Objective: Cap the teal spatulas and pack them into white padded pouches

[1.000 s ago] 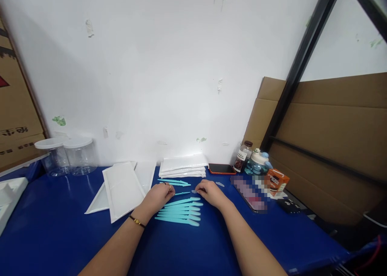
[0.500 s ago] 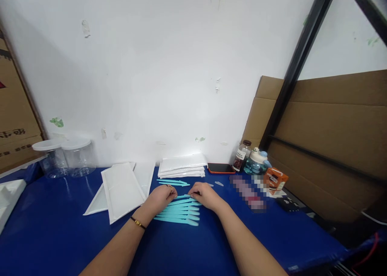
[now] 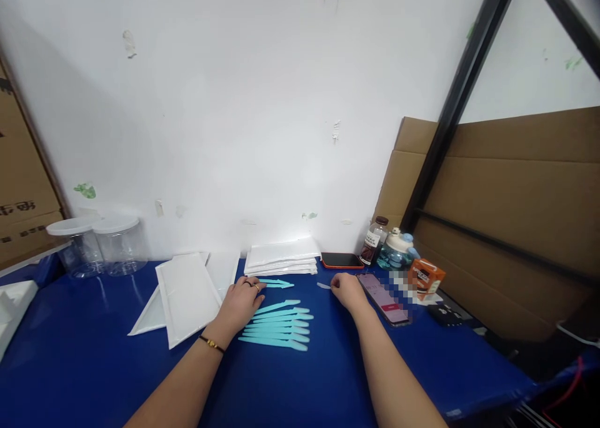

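Observation:
Several light-blue eyebrow razors (image 3: pixel 276 329) lie side by side in a fanned row, blade ends to the right. Two more razors (image 3: pixel 276 283) lie farther back. My left hand (image 3: pixel 241 303) rests over the handle ends of this back pair, thumb apart from the fingers and nothing visibly gripped. Its fingertips are partly hidden. To the right, my right hand (image 3: pixel 347 290) is pinched closed low on the table, apparently on a small clear blade cap that the fingers hide. Another clear blade cap (image 3: pixel 323 285) lies just left of its fingertips.
White padded envelopes (image 3: pixel 190 300) lie at left, with a stack of them (image 3: pixel 281 258) by the wall. Clear jars (image 3: pixel 120 247) stand far left. At right are a red-edged phone (image 3: pixel 342 261), a second phone (image 3: pixel 387 300), bottles (image 3: pixel 374 240) and an orange box (image 3: pixel 424 278).
Both hands have parted from the row's top razor, which now lies free. My left hand has moved back and left to the rear pair; my right hand has moved right, over the clear caps.

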`<state>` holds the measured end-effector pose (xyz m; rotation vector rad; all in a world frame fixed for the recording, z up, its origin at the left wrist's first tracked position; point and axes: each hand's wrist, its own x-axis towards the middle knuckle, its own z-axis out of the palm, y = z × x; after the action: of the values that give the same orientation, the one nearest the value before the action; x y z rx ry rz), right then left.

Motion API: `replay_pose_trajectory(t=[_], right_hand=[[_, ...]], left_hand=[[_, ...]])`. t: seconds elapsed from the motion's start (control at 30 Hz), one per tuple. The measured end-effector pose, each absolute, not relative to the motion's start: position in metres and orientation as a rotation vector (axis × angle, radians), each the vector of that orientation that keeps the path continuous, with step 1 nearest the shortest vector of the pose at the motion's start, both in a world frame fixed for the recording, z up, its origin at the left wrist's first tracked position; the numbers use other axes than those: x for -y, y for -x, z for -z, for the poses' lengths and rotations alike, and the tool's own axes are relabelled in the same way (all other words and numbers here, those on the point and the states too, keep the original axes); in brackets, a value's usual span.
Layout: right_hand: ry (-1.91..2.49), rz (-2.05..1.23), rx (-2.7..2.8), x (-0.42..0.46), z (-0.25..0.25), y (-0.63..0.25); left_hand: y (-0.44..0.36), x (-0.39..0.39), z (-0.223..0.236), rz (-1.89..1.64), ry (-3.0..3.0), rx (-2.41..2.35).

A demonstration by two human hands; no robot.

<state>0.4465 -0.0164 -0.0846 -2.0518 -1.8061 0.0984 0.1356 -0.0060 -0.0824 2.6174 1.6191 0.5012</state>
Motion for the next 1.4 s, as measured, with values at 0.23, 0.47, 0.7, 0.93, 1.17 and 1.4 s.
replay_pose_trajectory(t=[0.23, 0.47, 0.7, 0.93, 1.17, 1.4], right_hand=[[1.724, -0.278, 1.997, 0.029, 0.076, -0.425], [1.752, -0.371, 2.046, 0.036, 0.075, -0.416], [1.892, -0.328, 2.045, 0.043, 0.063, -0.419], [1.806, -0.286, 2.124, 0.043, 0.065, -0.409], [1.426, -0.38, 2.179, 0.033, 0.077, -0.389], [1.337, -0.42, 2.217, 0.033, 0.078, -0.382]], left_hand=[[-0.135, 0.008, 0.076, -0.503, -2.597, -1.578], [-0.135, 0.007, 0.08, -0.589, -2.629, -1.561], [-0.137, 0.008, 0.074, -0.541, -2.614, -1.574], [-0.139, 0.011, 0.067, -0.46, -2.668, -1.521], [-0.142, 0.011, 0.07, -0.462, -2.655, -1.428], [-0.146, 0.015, 0.067, -0.426, -2.62, -1.418]])
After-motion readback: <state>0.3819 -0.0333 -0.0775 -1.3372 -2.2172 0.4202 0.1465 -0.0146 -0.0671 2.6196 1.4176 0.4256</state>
